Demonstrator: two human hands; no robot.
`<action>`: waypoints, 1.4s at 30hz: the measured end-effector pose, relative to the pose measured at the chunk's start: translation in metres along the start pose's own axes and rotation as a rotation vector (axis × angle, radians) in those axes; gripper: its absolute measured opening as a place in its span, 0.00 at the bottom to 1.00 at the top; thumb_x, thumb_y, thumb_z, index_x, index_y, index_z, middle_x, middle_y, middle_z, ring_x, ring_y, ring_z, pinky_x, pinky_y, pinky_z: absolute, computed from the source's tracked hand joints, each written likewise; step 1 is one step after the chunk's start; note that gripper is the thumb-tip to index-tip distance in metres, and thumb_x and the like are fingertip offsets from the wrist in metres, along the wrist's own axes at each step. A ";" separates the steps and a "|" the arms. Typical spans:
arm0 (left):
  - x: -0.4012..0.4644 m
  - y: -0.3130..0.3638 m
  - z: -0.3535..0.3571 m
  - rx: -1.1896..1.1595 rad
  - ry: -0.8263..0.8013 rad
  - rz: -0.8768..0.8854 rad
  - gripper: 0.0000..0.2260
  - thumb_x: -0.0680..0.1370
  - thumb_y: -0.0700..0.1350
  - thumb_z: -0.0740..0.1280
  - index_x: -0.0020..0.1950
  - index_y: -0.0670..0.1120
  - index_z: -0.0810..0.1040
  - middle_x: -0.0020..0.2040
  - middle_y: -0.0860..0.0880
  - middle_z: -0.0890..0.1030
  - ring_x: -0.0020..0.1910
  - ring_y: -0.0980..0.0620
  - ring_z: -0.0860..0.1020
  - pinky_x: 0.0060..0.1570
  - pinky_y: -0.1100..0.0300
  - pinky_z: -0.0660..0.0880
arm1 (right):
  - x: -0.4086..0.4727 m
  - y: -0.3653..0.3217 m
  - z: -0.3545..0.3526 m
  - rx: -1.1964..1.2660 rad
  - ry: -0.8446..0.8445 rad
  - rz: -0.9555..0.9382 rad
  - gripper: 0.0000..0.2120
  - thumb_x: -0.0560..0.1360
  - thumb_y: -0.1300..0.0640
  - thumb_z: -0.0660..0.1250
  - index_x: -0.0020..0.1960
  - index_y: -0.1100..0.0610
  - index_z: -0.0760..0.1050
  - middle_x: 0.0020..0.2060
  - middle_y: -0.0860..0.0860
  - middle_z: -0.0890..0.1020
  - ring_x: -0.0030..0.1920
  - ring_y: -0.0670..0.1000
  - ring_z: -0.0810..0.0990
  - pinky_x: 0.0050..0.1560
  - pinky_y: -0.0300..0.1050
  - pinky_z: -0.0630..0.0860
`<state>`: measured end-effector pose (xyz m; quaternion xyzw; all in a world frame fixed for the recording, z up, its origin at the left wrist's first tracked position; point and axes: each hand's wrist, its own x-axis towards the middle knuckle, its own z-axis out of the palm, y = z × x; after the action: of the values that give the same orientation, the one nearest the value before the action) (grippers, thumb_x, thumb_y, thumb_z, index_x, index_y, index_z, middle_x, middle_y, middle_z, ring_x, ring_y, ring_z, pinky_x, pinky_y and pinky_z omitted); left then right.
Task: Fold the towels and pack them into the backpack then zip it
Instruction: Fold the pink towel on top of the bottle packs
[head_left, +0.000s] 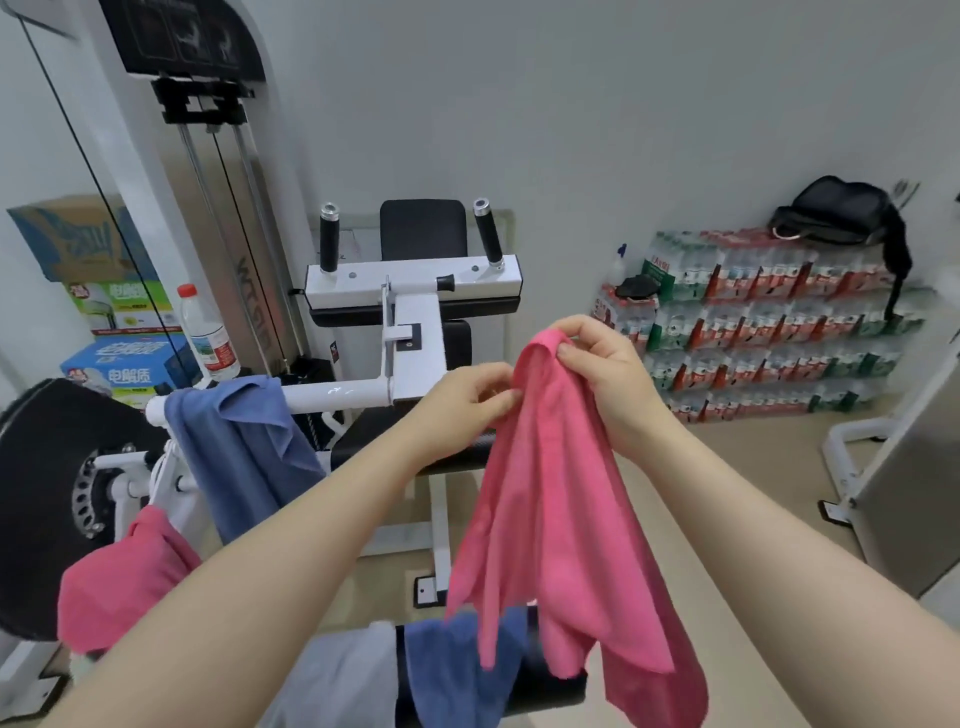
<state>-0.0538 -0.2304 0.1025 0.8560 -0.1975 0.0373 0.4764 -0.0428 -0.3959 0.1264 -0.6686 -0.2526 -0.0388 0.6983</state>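
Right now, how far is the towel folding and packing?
Nothing looks folded or packed. In hand: both the left hand and right hand pinch the top of the unfolded pink cloth towel. Left: the blue towel draped on the white bar, a second pink towel, dark blue towel, then zipping.

The room is evenly and brightly lit, a soft white light with no source in sight and only faint shadows on the pale floor (727, 467). The wide lens bends straight lines toward the edges, and the weight machine (218, 218) leans inward. The black bag (836, 213) at far right smears with blur, and fine detail is soft throughout
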 end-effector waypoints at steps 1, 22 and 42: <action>0.006 0.002 0.011 -0.005 -0.020 -0.027 0.07 0.78 0.41 0.62 0.48 0.50 0.78 0.44 0.49 0.81 0.41 0.53 0.77 0.48 0.55 0.76 | -0.001 0.004 -0.015 -0.038 0.017 0.027 0.15 0.76 0.70 0.56 0.39 0.55 0.75 0.31 0.43 0.78 0.31 0.39 0.75 0.35 0.30 0.71; 0.268 0.062 0.251 0.231 0.062 0.031 0.06 0.77 0.46 0.65 0.49 0.48 0.81 0.39 0.48 0.81 0.36 0.55 0.73 0.37 0.67 0.68 | 0.050 0.103 -0.349 -0.695 0.057 -0.014 0.08 0.75 0.59 0.66 0.52 0.58 0.79 0.48 0.51 0.81 0.47 0.45 0.76 0.50 0.36 0.69; 0.725 -0.066 0.328 0.226 -0.075 -0.008 0.04 0.75 0.45 0.67 0.41 0.47 0.75 0.35 0.51 0.75 0.35 0.54 0.68 0.33 0.68 0.63 | 0.376 0.262 -0.664 -0.753 0.484 0.182 0.07 0.79 0.59 0.57 0.50 0.58 0.74 0.37 0.45 0.75 0.39 0.47 0.74 0.40 0.44 0.70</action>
<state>0.5961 -0.6909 0.0542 0.9058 -0.2063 0.0256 0.3693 0.5870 -0.8954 0.0535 -0.8671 0.0094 -0.2218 0.4459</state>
